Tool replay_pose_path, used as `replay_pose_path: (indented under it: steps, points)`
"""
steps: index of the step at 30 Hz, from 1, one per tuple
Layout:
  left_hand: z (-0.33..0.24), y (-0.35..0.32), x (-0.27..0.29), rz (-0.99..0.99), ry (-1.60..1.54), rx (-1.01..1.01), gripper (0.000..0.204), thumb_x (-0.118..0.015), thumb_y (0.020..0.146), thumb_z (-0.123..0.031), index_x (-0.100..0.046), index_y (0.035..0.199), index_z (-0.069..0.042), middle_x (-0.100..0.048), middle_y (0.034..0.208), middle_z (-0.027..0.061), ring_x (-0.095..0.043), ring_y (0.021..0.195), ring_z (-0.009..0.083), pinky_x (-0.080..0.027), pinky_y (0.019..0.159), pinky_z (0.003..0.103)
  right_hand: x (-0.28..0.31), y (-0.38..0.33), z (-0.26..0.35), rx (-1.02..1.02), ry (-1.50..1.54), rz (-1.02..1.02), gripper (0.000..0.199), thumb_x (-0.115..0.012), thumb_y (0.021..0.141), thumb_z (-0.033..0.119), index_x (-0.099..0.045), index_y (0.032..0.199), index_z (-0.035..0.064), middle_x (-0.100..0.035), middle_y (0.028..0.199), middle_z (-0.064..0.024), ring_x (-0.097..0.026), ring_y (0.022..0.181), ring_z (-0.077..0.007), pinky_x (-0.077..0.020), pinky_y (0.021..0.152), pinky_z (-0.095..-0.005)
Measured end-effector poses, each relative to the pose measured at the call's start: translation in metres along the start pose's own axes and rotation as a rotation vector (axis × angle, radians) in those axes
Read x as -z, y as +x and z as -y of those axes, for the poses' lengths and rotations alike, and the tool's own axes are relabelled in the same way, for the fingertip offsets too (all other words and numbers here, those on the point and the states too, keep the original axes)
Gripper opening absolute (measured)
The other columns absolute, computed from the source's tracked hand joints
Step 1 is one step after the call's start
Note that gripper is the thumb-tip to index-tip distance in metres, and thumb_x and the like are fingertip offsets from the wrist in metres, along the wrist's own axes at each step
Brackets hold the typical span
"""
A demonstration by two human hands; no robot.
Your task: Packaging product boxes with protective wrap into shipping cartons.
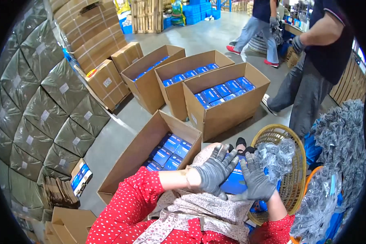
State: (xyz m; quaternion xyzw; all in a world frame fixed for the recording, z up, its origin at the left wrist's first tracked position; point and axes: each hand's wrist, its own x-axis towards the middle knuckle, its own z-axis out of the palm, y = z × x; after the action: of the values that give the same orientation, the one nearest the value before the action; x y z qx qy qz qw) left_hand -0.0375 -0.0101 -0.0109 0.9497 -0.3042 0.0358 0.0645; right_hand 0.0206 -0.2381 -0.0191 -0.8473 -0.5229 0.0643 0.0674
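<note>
Both my hands wear grey gloves and meet over my lap at a small blue carton (234, 183). My left hand (215, 174) lies across the carton's left side, its fingers stretched out. On the other side, my right hand (257, 181) rests against the carton with fingers extended and thumb spread. The carton's edges are partly hidden by the hands. To my left stands an open cardboard box (128, 156) with several blue cartons (171, 152) inside. By my right hand, a yellow plastic basket (301, 162) holds crumpled clear plastic bags (277, 156).
Three open cardboard boxes (232, 118) of blue cartons stand ahead. Wrapped green bales (44, 110) and stacked cartons (89, 36) line the left. Plastic-wrapped parts (341, 134) are heaped at the right. One person (321, 61) stands near the boxes; another (260, 32) is farther back.
</note>
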Motion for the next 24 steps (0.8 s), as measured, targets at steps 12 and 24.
replay_pose_path:
  steps: [12, 24]
  points:
    - [-0.004, 0.011, -0.01, 0.049, 0.024, 0.02, 0.082, -0.06, 0.077, -0.038, -0.036, 0.137, 0.014, -0.038, 0.139, 0.0369, -0.036, 0.132, 0.0517, -0.023, 0.112, 0.06, -0.009, 0.007, 0.006, -0.028, -0.016, -0.076, 0.1, -0.053, 0.084, 0.061, -0.027, 0.138, -0.0185, -0.024, 0.143, -0.0407, -0.023, 0.135, -0.055, -0.0134, 0.115, -0.0595]
    - [-0.016, 0.035, -0.008, 0.057, -0.028, 0.022, 0.075, -0.065, 0.073, -0.029, -0.042, 0.138, 0.001, -0.047, 0.13, 0.0314, -0.046, 0.119, 0.0475, -0.035, 0.1, 0.059, -0.047, 0.001, 0.01, -0.173, 0.441, -0.5, 0.099, -0.07, 0.08, 0.041, -0.014, 0.149, -0.0049, -0.026, 0.151, -0.0235, -0.028, 0.139, -0.0381, -0.0183, 0.116, -0.0517]
